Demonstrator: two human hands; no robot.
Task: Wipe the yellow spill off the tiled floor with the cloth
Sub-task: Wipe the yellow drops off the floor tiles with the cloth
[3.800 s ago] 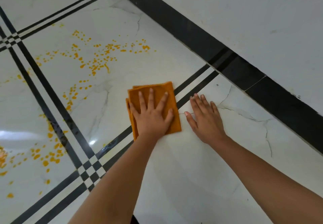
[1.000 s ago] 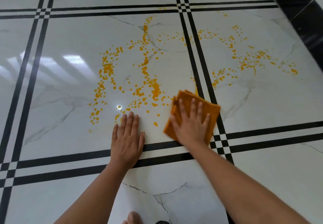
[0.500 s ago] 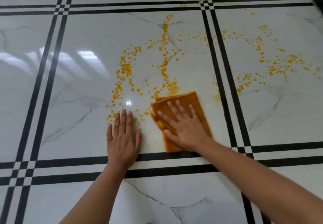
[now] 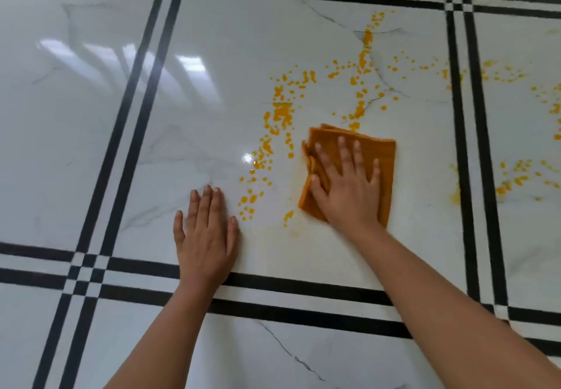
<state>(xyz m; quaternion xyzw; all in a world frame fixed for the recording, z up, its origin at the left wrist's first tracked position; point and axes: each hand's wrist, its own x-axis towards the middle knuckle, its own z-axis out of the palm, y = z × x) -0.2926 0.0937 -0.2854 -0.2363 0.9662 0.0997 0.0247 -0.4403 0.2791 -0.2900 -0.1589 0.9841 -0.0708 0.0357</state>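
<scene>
Far left: glossy white marble-look tiled floor [image 4: 76,133], double black border lines [image 4: 133,109] running up the frame, window glare between them and the next tile.

Left hand [image 4: 206,237]: palm flat on bare tile, fingers straight and close together, thumb out to the side. Holds nothing. Wrist lies across the horizontal black lines.

Just right of its fingertips: yellow spill [image 4: 280,115], a band of droplets curving up and away, densest patch near the top of the curve. A second droplet line runs farther up toward the next tile joint. A faint yellowish smear sits on the tile beside the cloth's left edge.

Cloth [image 4: 385,158]: orange, folded, flat on the same tile, its far edge touching the lower droplets.

Right hand [image 4: 349,188]: palm down on cloth, fingers spread, pressing rather than gripping.

Far right: more droplets past the next black lines.
</scene>
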